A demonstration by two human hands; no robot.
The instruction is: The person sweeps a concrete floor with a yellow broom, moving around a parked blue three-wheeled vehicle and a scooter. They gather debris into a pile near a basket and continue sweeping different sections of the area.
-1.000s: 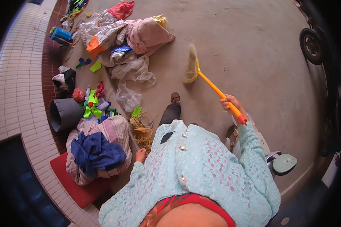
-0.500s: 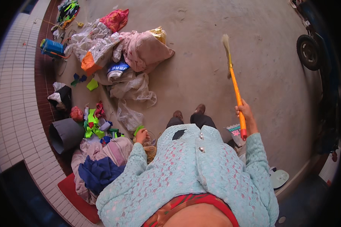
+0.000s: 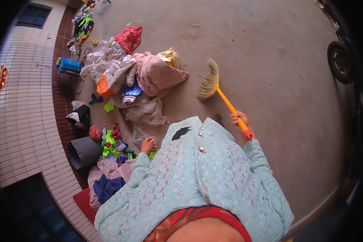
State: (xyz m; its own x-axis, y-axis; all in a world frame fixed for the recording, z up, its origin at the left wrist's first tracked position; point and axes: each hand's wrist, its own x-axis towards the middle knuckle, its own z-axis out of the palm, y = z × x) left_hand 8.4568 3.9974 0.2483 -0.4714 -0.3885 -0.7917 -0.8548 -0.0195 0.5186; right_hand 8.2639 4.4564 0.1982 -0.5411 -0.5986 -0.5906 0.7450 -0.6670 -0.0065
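Observation:
My right hand (image 3: 240, 119) is closed around the orange handle of a broom (image 3: 229, 103), near the handle's red end. The broom's pale straw head (image 3: 208, 83) is turned broadside over the concrete floor, ahead of me. At my left side, my left hand (image 3: 149, 145) hangs with loosely bent fingers and nothing visible in it. Below that hand lies a bright green scrap (image 3: 153, 154). Clear plastic sheeting (image 3: 149, 114) is spread on the floor just beyond it.
A stuffed pink sack (image 3: 155, 74) and white plastic bags (image 3: 109, 60) lie ahead on the left. Nearer are coloured cloth scraps (image 3: 110, 147), a grey bucket-like container (image 3: 84, 153) and blue cloth (image 3: 108, 188). A blue tank (image 3: 69, 66) stands by the tiled wall (image 3: 24, 121). A wheeled vehicle (image 3: 340, 62) borders the right.
The broom has swung left and nearer, its head now turned broadside. My right hand moved left with it. My left hand rose slightly, and the view shifted with my body forward.

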